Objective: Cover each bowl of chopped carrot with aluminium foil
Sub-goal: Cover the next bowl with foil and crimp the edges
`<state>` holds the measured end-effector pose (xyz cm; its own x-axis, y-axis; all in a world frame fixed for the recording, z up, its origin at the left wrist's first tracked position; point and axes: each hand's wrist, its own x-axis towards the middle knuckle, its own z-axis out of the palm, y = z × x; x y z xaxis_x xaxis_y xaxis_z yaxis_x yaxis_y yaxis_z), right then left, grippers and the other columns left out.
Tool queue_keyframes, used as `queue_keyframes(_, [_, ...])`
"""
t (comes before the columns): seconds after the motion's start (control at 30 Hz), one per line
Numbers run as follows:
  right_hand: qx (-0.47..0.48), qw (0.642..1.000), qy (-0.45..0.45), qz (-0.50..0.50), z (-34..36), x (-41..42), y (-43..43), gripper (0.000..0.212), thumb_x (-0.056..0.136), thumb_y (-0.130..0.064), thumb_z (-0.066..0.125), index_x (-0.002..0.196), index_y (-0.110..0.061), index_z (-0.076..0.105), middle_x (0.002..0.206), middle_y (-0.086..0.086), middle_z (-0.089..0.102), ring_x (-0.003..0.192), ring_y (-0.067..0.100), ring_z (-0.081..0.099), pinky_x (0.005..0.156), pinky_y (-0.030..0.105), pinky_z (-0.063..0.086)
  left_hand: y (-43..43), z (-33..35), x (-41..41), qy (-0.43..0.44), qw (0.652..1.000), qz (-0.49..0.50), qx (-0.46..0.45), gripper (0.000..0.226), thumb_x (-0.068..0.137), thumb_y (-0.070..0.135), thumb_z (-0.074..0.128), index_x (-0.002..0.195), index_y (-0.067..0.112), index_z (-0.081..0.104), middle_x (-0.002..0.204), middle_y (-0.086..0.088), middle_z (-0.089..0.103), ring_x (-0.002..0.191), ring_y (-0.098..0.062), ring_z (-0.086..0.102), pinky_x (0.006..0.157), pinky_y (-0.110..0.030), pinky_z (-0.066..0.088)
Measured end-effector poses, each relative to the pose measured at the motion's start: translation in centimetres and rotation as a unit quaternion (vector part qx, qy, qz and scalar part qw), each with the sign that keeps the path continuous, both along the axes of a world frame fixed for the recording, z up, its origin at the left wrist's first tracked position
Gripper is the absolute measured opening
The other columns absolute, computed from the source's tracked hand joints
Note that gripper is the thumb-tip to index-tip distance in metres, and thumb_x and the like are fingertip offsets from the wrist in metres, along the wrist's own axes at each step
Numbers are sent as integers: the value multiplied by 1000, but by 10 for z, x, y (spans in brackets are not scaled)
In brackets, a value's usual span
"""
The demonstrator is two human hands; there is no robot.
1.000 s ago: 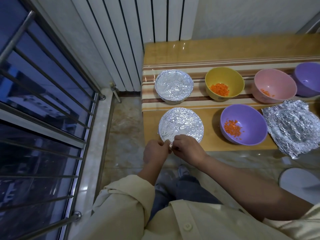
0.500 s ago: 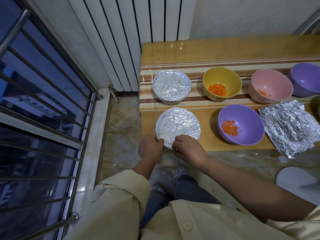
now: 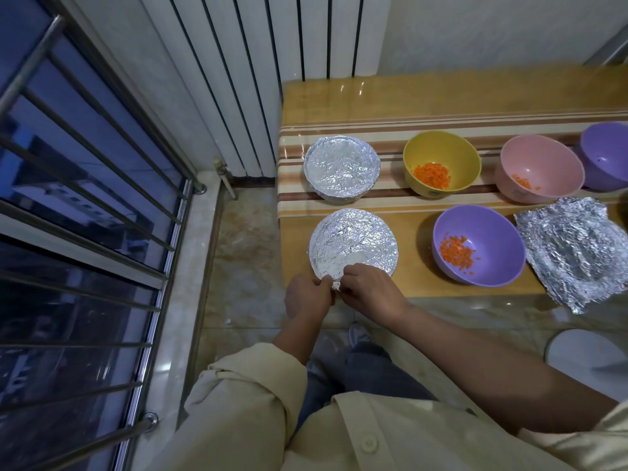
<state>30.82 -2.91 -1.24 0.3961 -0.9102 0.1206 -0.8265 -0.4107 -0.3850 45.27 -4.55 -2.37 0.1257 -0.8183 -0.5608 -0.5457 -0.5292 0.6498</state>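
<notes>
Both hands are bunched together at the front covered bowl (image 3: 353, 246). The left hand (image 3: 307, 297) and right hand (image 3: 368, 290) each have their fingers curled in, pinching the little foil flap (image 3: 335, 284) that sticks out at that bowl's near rim, and the knuckles are almost touching. The foil on it is crinkly and stretched across the whole top, so I can't see inside. Straight behind that bowl is a second covered bowl (image 3: 341, 166), its foil dipping down inside the rim. Just to the right of the front covered bowl there's an open purple bowl (image 3: 486, 229) with chopped carrot (image 3: 455, 254) in the bottom. Further right is a loose foil sheet (image 3: 574, 249), crumpled and poking over the table (image 3: 356, 96) edge. Behind and to the right you get a yellow bowl (image 3: 441, 147) with a carrot pile (image 3: 431, 175), then a pink bowl (image 3: 540, 164) with a few carrot bits (image 3: 525, 182). After that comes another purple one, the far purple bowl (image 3: 605, 154), cut off by the frame. Behind and to the left of the front covered bowl is a white radiator (image 3: 255, 62), and well off to the left is a barred window (image 3: 85, 198).
</notes>
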Motion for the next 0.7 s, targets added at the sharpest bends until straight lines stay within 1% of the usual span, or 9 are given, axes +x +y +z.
queue_keyframes(0.1, [-6,1000,-5,-6,0,0,0,26,59,0,80,56,-8,56,59,4,50,51,25,52,44,25,27,2,5,-1,42,999,14,26,50,82,55,61,58,12,70,62,-10,72,70,-31,73,75,-46,61])
queue_keyframes(0.17, [-8,1000,-13,-6,0,-1,-1,26,59,0,80,56,-8,56,59,5,50,51,25,52,45,24,27,1,5,-4,53,998,7,26,47,91,41,61,52,14,66,59,-10,70,68,-32,72,76,-48,61])
queue_keyframes(0.23, [-7,1000,-17,-5,0,0,-1,27,59,-1,81,56,-8,55,59,5,49,51,26,52,45,24,26,0,3,-6,37,999,-7,8,48,93,29,57,48,16,63,54,-7,68,69,-32,72,76,-48,60])
queue_keyframes(0.27, [-7,1000,-20,-4,0,0,-1,27,60,-2,81,56,-8,55,59,5,49,50,26,52,44,24,27,0,2,-7,30,1000,-8,7,48,93,26,56,47,16,62,53,-6,67,69,-32,72,77,-47,60])
queue_keyframes(0.4, [-5,1000,-28,-9,0,2,-1,28,58,-1,81,56,-8,54,58,5,49,50,26,52,43,24,27,-2,2,-5,39,999,-13,11,45,93,26,55,50,16,64,60,-10,71,70,-32,72,77,-50,60])
queue_keyframes(0.47, [-6,999,-34,-10,0,2,-1,26,57,0,81,60,-9,56,59,5,49,50,26,52,42,25,28,-1,5,-5,50,998,-24,22,43,93,32,56,55,15,66,66,-12,73,72,-31,73,79,-50,60])
queue_keyframes(0.53, [-6,999,-41,-9,-1,1,-1,24,60,-1,81,64,-9,58,60,5,50,51,27,52,42,27,31,0,6,-6,51,998,-30,27,44,93,36,56,57,14,67,67,-13,73,74,-30,73,81,-49,60])
queue_keyframes(0.63, [0,999,-40,-12,-3,2,-2,24,64,-5,81,60,-8,58,61,6,50,52,27,53,41,27,35,-1,7,-7,35,999,-30,20,41,93,27,53,57,13,66,67,-12,73,77,-32,72,81,-47,59])
queue_keyframes(0.7, [1,999,-36,-11,-5,0,-3,20,68,-11,81,64,-8,61,64,6,52,57,27,55,44,29,37,-4,8,-7,33,999,-29,30,38,89,29,51,60,11,67,67,-11,73,77,-32,72,80,-47,59])
